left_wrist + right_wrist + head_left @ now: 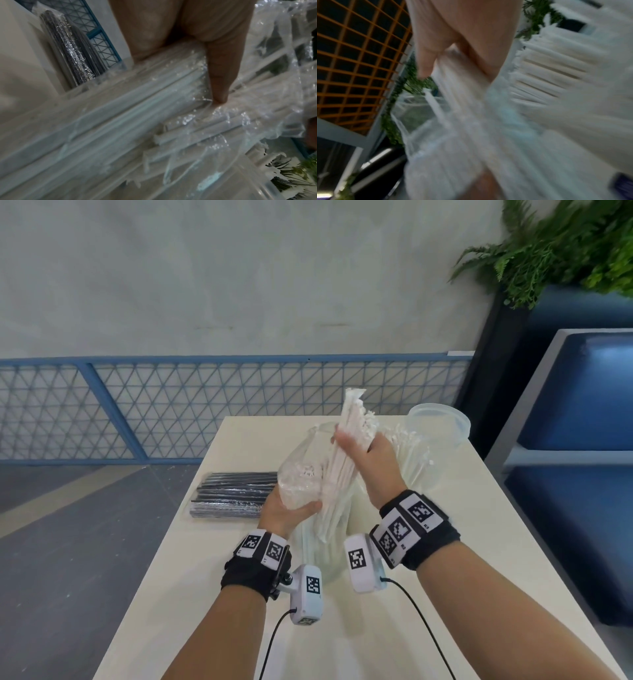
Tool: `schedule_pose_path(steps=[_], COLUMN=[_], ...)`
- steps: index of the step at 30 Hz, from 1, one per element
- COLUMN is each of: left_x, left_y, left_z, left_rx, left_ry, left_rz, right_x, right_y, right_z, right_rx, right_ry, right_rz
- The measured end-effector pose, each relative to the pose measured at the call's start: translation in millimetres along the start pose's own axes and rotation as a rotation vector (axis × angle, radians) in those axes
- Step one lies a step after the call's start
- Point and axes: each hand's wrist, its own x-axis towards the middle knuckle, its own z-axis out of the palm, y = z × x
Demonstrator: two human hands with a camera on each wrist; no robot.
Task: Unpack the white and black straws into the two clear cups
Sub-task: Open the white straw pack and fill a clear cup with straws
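Your white straws (337, 463) stand half out of the clear bag (301, 470), above the table (191, 570), near the clear cup (440, 422); your right hand (368, 453) curls round the bundle, your left hand (286, 513) pinches the bag; the step appears to be extraction; next, pull free and lower into a cup; the black straws (233, 494) lie packed; no readable lettering, only wrist markers

Cream tabletop (462, 542), narrow end toward mesh railing. Wrapped pack of black straws (233, 494) lies flat at left edge. Clear cup (442, 422) stands far right, white straws (411, 446) in it.
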Motion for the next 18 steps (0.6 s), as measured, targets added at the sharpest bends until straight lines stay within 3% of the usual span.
schedule_pose_path(steps=[2, 5, 8, 10, 13, 18], left_x=[-0.2, -2.1, -2.6, -1.8, -1.4, -2.4], left_y=[1.1, 3.5, 3.0, 1.1, -0.9, 0.3], left_z=[-1.2, -2.0, -0.7, 0.7, 2.9, 4.2], left_rx=[0.020, 0.030, 0.046, 0.085, 0.100, 0.037], left_ry=[0.009, 0.006, 0.010, 0.019, 0.031, 0.013], left_rz=[0.007, 0.028, 0.024, 0.020, 0.015, 0.015], right_x=[-8.0, -15.8, -11.9, -2.6, 14.9, 28.4], right_y=[16.3, 30.4, 17.1, 2.1, -15.9, -29.7], right_z=[-0.9, 1.6, 4.0, 3.5, -0.9, -17.2], right_rx=[-0.066, -0.149, -0.156, -0.077, 0.125, 0.246], right_ry=[-0.162, -0.204, -0.098, 0.054, 0.227, 0.334], right_rz=[0.090, 0.123, 0.031, -0.023, 0.009, 0.035])
